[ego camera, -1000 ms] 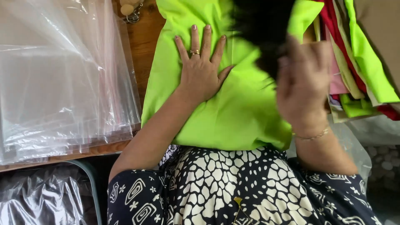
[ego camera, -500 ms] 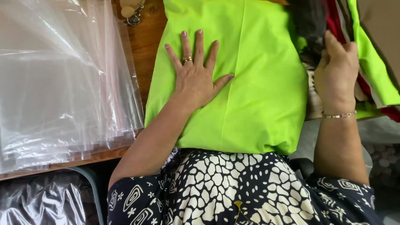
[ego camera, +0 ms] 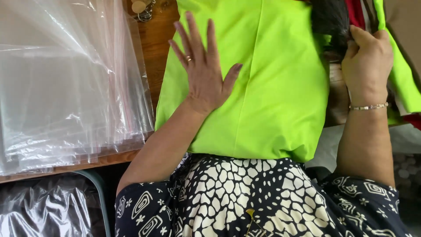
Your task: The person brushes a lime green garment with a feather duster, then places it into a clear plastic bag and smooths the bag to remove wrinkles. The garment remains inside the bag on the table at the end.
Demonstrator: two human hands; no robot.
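Left hand (ego camera: 204, 74) lies flat on smooth lime-green folded cloth (ego camera: 272, 87).

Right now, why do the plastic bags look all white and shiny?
In the head view, daylight bounces off the stack of clear plastic bags as white glare, washing out their left side. The green cloth under the left hand is evenly lit and sharp; the dark thing by the right hand is slightly blurred.

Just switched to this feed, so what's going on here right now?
A person presses the left hand flat, fingers spread, on a folded lime-green cloth lying on a wooden table. The right hand rests at the cloth's right edge, touching a dark item beside a pile of coloured fabrics. A stack of clear plastic bags lies to the left.
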